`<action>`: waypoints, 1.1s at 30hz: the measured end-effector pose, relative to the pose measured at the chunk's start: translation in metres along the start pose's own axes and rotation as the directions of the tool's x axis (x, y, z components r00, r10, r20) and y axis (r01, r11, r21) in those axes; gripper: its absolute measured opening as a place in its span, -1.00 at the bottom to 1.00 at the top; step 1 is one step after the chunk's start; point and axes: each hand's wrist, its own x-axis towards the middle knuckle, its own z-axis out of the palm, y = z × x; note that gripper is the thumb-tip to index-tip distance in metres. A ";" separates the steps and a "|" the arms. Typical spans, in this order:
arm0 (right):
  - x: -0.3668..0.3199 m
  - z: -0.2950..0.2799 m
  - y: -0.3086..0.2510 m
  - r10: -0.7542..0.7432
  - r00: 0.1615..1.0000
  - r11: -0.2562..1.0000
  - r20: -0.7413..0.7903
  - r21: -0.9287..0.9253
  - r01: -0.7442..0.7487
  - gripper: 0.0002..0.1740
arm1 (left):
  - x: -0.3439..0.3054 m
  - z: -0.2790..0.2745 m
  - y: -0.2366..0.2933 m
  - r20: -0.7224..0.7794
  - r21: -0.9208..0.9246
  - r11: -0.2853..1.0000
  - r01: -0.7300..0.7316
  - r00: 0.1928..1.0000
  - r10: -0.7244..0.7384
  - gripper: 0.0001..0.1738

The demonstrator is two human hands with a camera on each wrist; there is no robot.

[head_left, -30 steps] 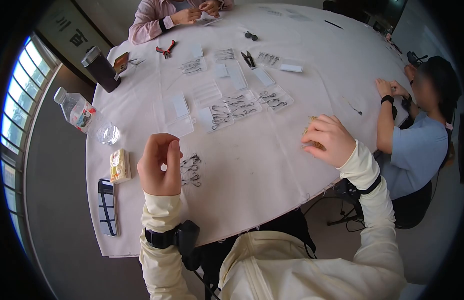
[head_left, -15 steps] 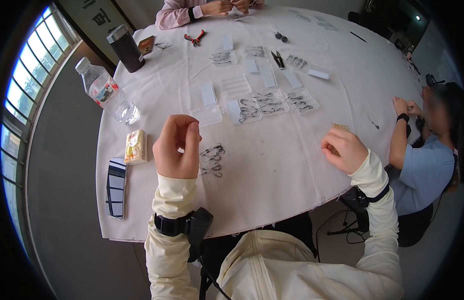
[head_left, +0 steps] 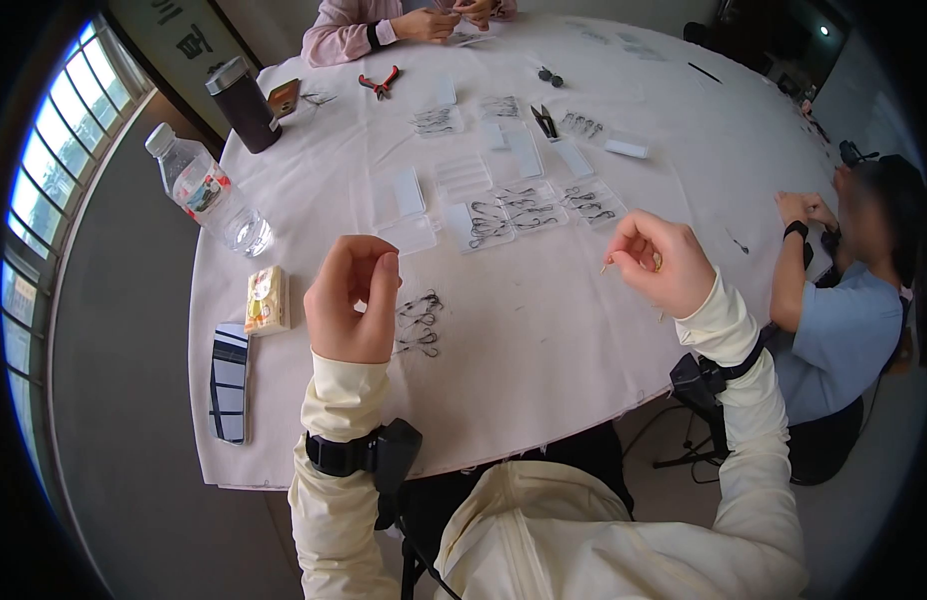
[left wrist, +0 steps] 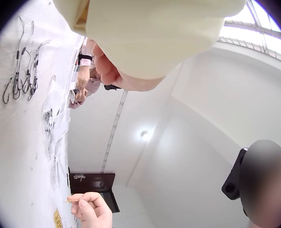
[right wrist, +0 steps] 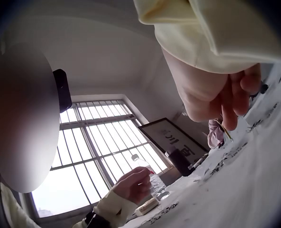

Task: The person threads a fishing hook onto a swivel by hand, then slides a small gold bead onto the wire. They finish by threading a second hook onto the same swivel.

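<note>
Above the left part of the cloth, the left hand is raised with curled fingers, its thumb tip close to the index finger; whether anything lies between them is hidden. Dark wire hooks with black joints lie on the cloth just right of it, also seen in the left wrist view. The right hand pinches a thin gold-coloured piece between thumb and index finger. A small heap of gold-coloured pieces lies on the cloth near it, mostly hidden by that hand in the head view.
Clear boxes with hooks and pale cards lie mid-table. Left stand a bottle, a tissue pack, a phone and a dark flask. Black snips and red pliers lie beyond. Two people sit around.
The right hand has lifted from the gold-coloured heap and moved left, now with a thin piece between its fingertips. The left hand keeps its curled pose; the head view has shifted.
</note>
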 end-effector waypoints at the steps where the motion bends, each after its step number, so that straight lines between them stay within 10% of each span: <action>1: 0.004 0.005 -0.002 0.001 1.000 1.000 -0.004 -0.003 -0.001 -0.92 | -0.001 0.000 0.000 0.050 -0.007 1.000 -0.004 0.999 0.004 -0.95; 7: 0.029 0.042 -0.035 -0.081 0.987 0.785 0.139 0.619 -0.023 -0.91 | -0.007 0.010 0.016 0.307 0.072 0.991 -0.109 0.948 0.082 -0.87; 19: 0.054 0.089 -0.067 -0.093 0.967 0.617 0.238 0.776 -0.132 -0.84 | -0.006 0.004 0.016 0.250 -0.334 0.942 0.026 0.966 0.062 -0.78; 21: 0.058 0.095 -0.066 -0.028 0.913 0.302 0.406 0.875 -0.380 -0.81 | -0.003 0.000 0.016 0.248 -0.273 0.961 -0.046 0.962 0.116 -0.78; 27: 0.053 0.113 -0.071 -0.047 0.880 0.066 0.473 0.880 -0.470 -0.77 | 0.001 -0.008 0.014 0.240 -0.044 0.959 -0.280 0.929 0.283 -0.80; 31: 0.053 0.127 -0.064 -0.048 0.947 0.434 0.317 0.861 -0.266 -0.85 | 0.001 -0.005 0.012 0.010 -0.144 0.949 -0.279 0.959 0.283 -0.86; 33: 0.051 0.142 -0.057 -0.490 0.872 0.806 -0.023 0.369 0.463 -0.88 | -0.003 -0.007 0.017 -0.050 -0.262 0.958 -0.121 0.992 0.112 -0.91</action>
